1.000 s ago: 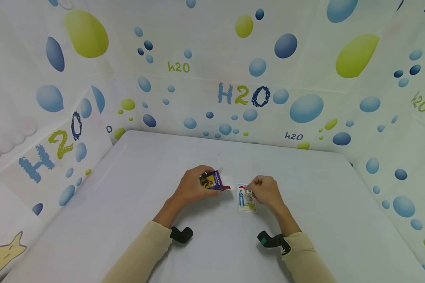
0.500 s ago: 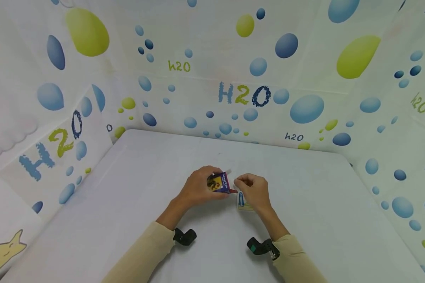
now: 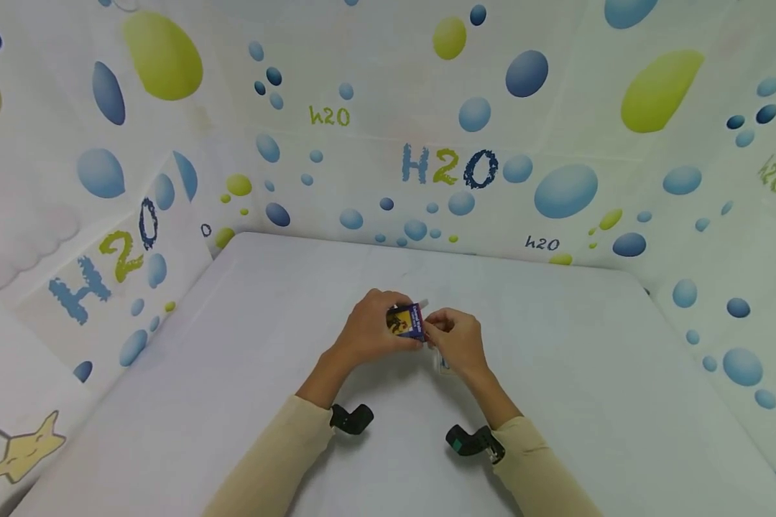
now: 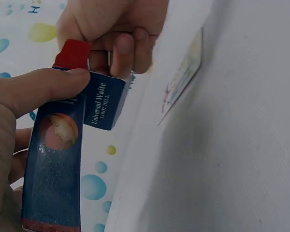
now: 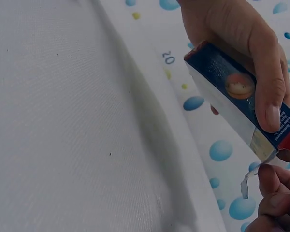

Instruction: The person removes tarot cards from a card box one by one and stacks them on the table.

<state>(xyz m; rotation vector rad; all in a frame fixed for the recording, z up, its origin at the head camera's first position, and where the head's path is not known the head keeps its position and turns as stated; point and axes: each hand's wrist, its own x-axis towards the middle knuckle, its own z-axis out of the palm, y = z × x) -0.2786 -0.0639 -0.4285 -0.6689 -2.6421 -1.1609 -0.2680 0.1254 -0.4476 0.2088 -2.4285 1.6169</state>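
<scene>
In the head view my left hand (image 3: 376, 327) grips a small dark blue tarot deck box (image 3: 406, 321) above the table, its opened end turned right. Seen from the left wrist, the thumb lies along the box (image 4: 55, 183), beside a red flap (image 4: 73, 54) and a blue printed panel reading "Universal Waite Tarot Deck" (image 4: 104, 104). My right hand (image 3: 460, 341), fingers curled, has its fingertips at that opened end. Whether they pinch a flap or something inside is hidden. One illustrated card (image 3: 443, 365) lies on the table, mostly covered by the right hand.
White cloth covers the table (image 3: 284, 287). Behind and beside it hang white sheets (image 3: 375, 143) printed with blue and green drops and "H2O". A black wrist camera (image 3: 352, 418) sits on the left wrist, another black camera (image 3: 468, 440) on the right.
My right hand has left the card and moved left to the box's opened end. The left hand has shifted slightly right with the box. The card stays on the table.
</scene>
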